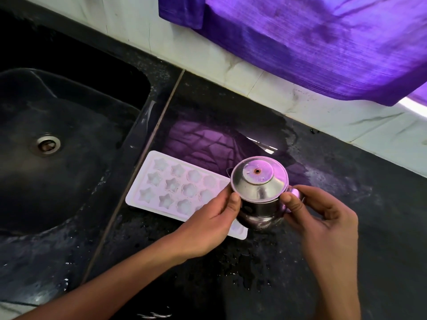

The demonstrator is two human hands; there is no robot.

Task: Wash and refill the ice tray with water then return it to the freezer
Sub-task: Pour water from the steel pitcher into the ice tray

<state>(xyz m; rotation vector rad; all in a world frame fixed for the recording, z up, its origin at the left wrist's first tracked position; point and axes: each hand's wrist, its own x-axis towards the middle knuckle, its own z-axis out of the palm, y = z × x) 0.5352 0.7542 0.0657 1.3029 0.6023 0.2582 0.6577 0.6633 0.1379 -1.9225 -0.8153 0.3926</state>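
Item: steel jug (260,211), lidded, standing beside ice tray (175,188) on counter (346,181).
Left hand (208,225) and right hand (323,218) are pinching lid (258,179) rim, seemingly uncovering for pouring; tray is lying flat to fill.

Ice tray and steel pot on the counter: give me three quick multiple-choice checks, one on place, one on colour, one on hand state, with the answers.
1. Where does the ice tray lie?
A. in the sink
B. on the black counter, right of the sink
C. on the window ledge

2. What colour is the curtain?
A. green
B. yellow
C. purple

3. What are the hands doing?
A. both hold the steel pot
B. both rest flat on the counter
C. one lifts the tray

Answers:
1 B: the tray sits on the counter, beside the sink and apart from its basin.
2 C: the cloth hanging over the wall is purple.
3 A: the left hand and right hand curl round the lidded steel pot, which stands at the tray's near end.
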